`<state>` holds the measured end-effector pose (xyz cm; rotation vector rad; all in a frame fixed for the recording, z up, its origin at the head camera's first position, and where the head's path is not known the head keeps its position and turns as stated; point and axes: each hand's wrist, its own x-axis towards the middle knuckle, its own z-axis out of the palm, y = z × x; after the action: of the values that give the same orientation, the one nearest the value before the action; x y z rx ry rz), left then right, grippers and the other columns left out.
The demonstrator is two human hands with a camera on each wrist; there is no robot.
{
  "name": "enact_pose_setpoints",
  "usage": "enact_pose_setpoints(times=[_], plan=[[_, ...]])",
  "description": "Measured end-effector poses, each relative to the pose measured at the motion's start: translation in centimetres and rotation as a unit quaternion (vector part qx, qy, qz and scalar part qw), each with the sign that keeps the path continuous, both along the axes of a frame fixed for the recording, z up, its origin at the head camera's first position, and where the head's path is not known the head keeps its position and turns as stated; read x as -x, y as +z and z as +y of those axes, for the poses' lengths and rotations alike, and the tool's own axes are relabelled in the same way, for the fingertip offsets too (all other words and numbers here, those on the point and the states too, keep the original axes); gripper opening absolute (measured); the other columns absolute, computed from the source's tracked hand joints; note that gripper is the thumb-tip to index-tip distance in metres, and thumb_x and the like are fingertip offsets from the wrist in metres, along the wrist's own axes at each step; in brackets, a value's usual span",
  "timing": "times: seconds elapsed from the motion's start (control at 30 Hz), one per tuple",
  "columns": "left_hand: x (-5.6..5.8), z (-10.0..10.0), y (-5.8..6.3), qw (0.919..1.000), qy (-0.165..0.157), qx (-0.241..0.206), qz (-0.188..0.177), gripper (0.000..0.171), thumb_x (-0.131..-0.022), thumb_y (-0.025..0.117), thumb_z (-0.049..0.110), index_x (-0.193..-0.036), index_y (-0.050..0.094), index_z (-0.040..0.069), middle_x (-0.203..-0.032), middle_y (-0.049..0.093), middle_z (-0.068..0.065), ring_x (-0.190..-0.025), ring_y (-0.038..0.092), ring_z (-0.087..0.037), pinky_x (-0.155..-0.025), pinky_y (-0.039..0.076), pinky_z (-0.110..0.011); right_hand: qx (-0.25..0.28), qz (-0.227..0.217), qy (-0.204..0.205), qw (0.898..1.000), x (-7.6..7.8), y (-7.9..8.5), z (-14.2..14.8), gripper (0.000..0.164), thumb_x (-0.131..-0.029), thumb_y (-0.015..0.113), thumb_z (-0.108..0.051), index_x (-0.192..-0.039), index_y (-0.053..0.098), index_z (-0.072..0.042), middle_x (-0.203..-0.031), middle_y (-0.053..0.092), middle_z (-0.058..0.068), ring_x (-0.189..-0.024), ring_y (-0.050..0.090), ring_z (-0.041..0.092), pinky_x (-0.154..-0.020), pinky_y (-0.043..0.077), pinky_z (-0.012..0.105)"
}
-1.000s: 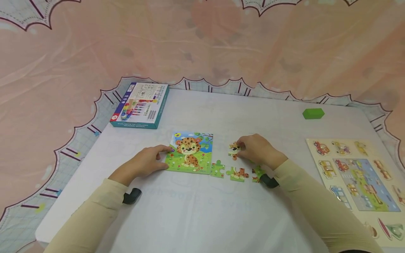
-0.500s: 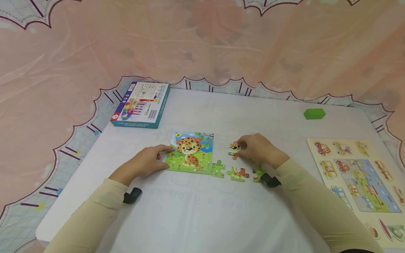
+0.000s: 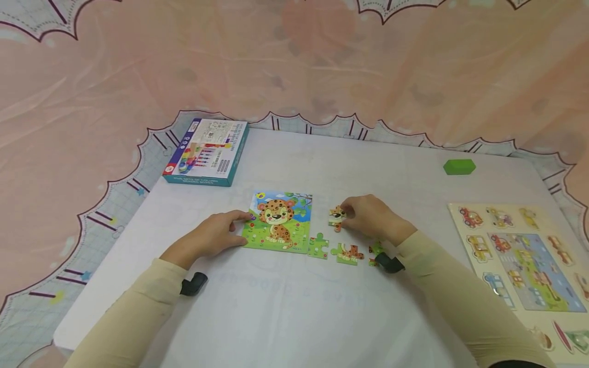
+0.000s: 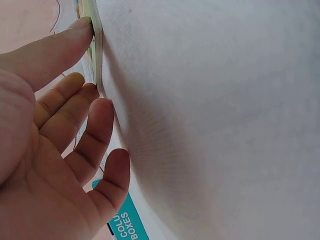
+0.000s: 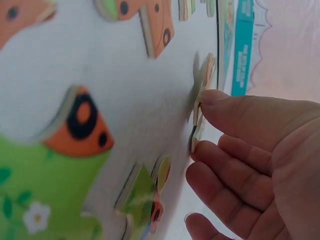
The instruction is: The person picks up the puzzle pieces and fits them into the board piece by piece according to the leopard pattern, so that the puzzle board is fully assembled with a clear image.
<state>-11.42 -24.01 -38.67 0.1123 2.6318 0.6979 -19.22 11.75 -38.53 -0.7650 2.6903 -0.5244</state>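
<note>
My right hand (image 3: 370, 217) pinches a jigsaw piece (image 3: 336, 219) showing part of a leopard's face between thumb and fingers. In the right wrist view the piece (image 5: 202, 95) is tilted edge-on, just off the white tabletop. Left of it lies a square leopard picture board (image 3: 278, 222). My left hand (image 3: 209, 235) touches the board's left edge with thumb and forefinger, its other fingers loosely bent. Below the held piece are a green jigsaw piece (image 3: 318, 246), a leopard-body piece (image 3: 348, 253) and another piece (image 3: 372, 253) partly hidden by the right wrist strap.
A teal-edged box (image 3: 204, 152) lies at the back left of the table (image 3: 257, 312). Toward the back right sits a green block (image 3: 459, 166). A wooden vehicle puzzle board (image 3: 465, 225) covers the right side. Another jigsaw piece (image 5: 140, 195) shows in the right wrist view.
Over the last half second my right hand has shifted slightly left with the pinched jigsaw piece, toward the picture board. My left hand stays at the board's edge.
</note>
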Motion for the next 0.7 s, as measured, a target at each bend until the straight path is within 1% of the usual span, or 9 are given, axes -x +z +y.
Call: enact_pose_setpoints(times=[0.1, 0.2, 0.27, 0.37, 0.43, 0.53, 0.7], plan=[[0.0, 0.1, 0.1, 1.0000, 0.000, 0.000, 0.000, 0.061, -0.089, 0.077, 0.023, -0.145, 0.053, 0.019, -0.103, 0.056, -0.008, -0.096, 0.050, -0.027, -0.076, 0.043, -0.039, 0.000, 0.004, 0.006, 1.000, 0.0, 0.0, -0.2, 0.044, -0.090, 0.073, -0.023, -0.125, 0.065, 0.003, -0.115, 0.069, 0.013, -0.097, 0.060, 0.025, -0.096, 0.048, 0.045], [0.0, 0.1, 0.2, 1.0000, 0.002, 0.002, -0.001, 0.061, -0.089, 0.077, 0.023, -0.145, 0.053, 0.019, -0.104, 0.057, -0.008, -0.096, 0.050, -0.027, -0.077, 0.043, -0.038, -0.002, 0.004, 0.009, 1.000, -0.1, 0.1, -0.5, 0.044, -0.090, 0.073, -0.023, -0.125, 0.065, 0.002, -0.116, 0.068, 0.013, -0.098, 0.060, 0.025, -0.096, 0.047, 0.045], [0.0, 0.1, 0.2, 1.0000, -0.001, 0.001, 0.000, 0.061, -0.089, 0.077, 0.023, -0.145, 0.053, 0.018, -0.105, 0.057, -0.009, -0.097, 0.050, -0.028, -0.077, 0.044, -0.039, -0.003, -0.001, 0.007, 1.000, -0.2, 0.2, -0.7, 0.044, -0.091, 0.073, -0.023, -0.126, 0.065, 0.001, -0.116, 0.068, 0.012, -0.099, 0.060, 0.025, -0.097, 0.047, 0.045], [0.0, 0.1, 0.1, 1.0000, 0.000, 0.003, 0.001, 0.061, -0.089, 0.077, 0.023, -0.145, 0.054, 0.019, -0.108, 0.058, -0.009, -0.098, 0.050, -0.028, -0.080, 0.045, -0.040, -0.004, -0.011, 0.006, 1.000, -0.3, 0.3, -1.1, 0.044, -0.091, 0.072, -0.024, -0.128, 0.064, 0.000, -0.117, 0.068, 0.010, -0.100, 0.058, 0.025, -0.097, 0.046, 0.045], [0.0, 0.2, 0.2, 1.0000, -0.002, 0.002, 0.001, 0.061, -0.089, 0.077, 0.023, -0.145, 0.053, 0.019, -0.109, 0.059, -0.009, -0.099, 0.050, -0.028, -0.080, 0.045, -0.040, -0.002, -0.013, 0.008, 1.000, -0.4, 0.4, -1.5, 0.044, -0.092, 0.071, -0.024, -0.129, 0.064, -0.001, -0.118, 0.067, 0.010, -0.100, 0.058, 0.025, -0.097, 0.046, 0.045], [-0.1, 0.3, 0.2, 1.0000, 0.003, 0.006, 0.000, 0.061, -0.089, 0.077, 0.023, -0.145, 0.053, 0.020, -0.110, 0.059, -0.009, -0.099, 0.051, -0.028, -0.081, 0.045, -0.040, 0.005, -0.011, 0.016, 1.000, -0.5, 0.5, -2.0, 0.042, -0.092, 0.068, -0.022, -0.128, 0.063, -0.001, -0.117, 0.067, 0.010, -0.100, 0.059, 0.025, -0.097, 0.047, 0.045], [-0.2, 0.3, 0.1, 0.9999, 0.008, 0.009, -0.004, 0.062, -0.089, 0.077, 0.024, -0.146, 0.052, 0.020, -0.114, 0.059, -0.010, -0.101, 0.051, -0.028, -0.082, 0.046, -0.041, 0.018, -0.011, 0.028, 0.999, -0.7, 0.7, -3.1, 0.041, -0.092, 0.065, -0.022, -0.128, 0.064, -0.003, -0.121, 0.067, 0.009, -0.108, 0.060, 0.025, -0.099, 0.046, 0.045]])
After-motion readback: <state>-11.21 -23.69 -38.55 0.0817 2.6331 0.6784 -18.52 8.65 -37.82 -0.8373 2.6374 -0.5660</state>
